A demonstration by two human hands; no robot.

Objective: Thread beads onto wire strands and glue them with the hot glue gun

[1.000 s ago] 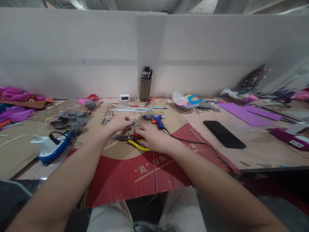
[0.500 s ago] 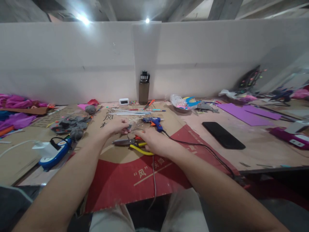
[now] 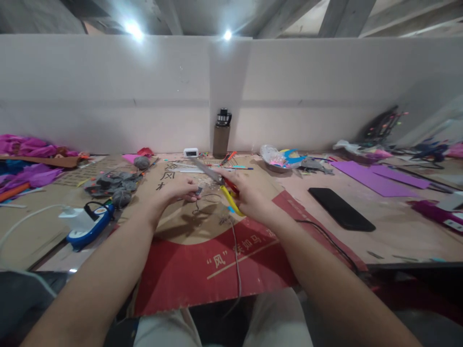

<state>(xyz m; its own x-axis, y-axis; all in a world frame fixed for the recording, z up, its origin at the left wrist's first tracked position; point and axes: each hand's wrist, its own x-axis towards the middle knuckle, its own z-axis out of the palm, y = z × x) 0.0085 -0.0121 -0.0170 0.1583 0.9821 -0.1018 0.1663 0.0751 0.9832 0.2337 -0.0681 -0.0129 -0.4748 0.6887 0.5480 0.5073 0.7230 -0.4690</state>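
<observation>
My right hand (image 3: 248, 193) grips a pair of scissors (image 3: 209, 172) with red and yellow handles, raised above the cardboard. Their blades point to the far left. Between the closed fingers of my left hand (image 3: 183, 189) is a small grey piece (image 3: 198, 191), too small to name. A strand of grey yarn (image 3: 197, 206) hangs down from it and loops on the cardboard (image 3: 181, 226). More grey yarn (image 3: 237, 255) runs over the cardboard's red front part and off its edge. My right hand hides the glue gun; only its black cord (image 3: 321, 232) shows.
A phone (image 3: 342, 208) lies at the right. Toward the left are a blue power strip (image 3: 90, 227) and several grey yarn balls and pieces (image 3: 122, 197). At the back stand a bottle (image 3: 221, 137) and a bowl (image 3: 277, 167) of craft bits. Purple sheets (image 3: 372, 178) lie at the far right.
My right hand has picked up the scissors from the cardboard and raised them, blades toward the far left. My left hand stays nearly in place with the grey piece. The view has shifted slightly.
</observation>
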